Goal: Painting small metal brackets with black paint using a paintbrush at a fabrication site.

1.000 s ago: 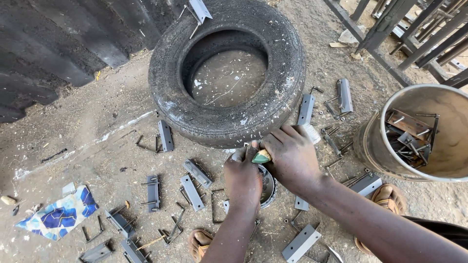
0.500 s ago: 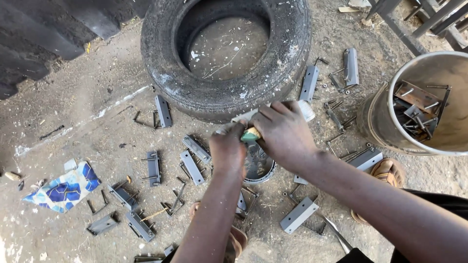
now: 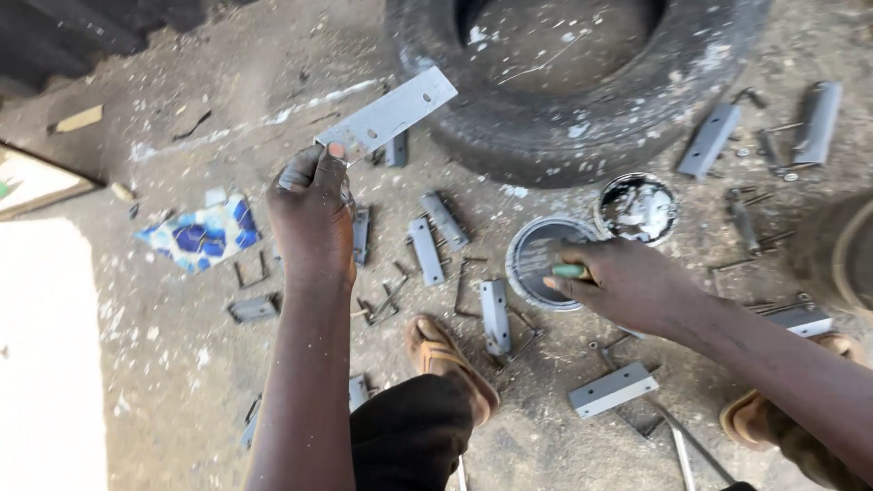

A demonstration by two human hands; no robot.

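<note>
My left hand holds up a flat grey metal plate by its lower end, tilted up to the right in front of the tyre. My right hand grips a green-handled brush whose tip dips into an open can of grey paint on the ground. The can's lid lies just beyond it, paint side up. Several grey-painted metal pieces lie around the can.
A large worn tyre lies flat at the top. More metal brackets and latches are scattered over the dirt floor. A blue patterned scrap lies at left. My sandalled foot sits below the can. A bucket's edge shows at right.
My left hand has lifted a metal plate away to the left. My right hand has lowered the brush into the paint can. The view has shifted closer and rightward.
</note>
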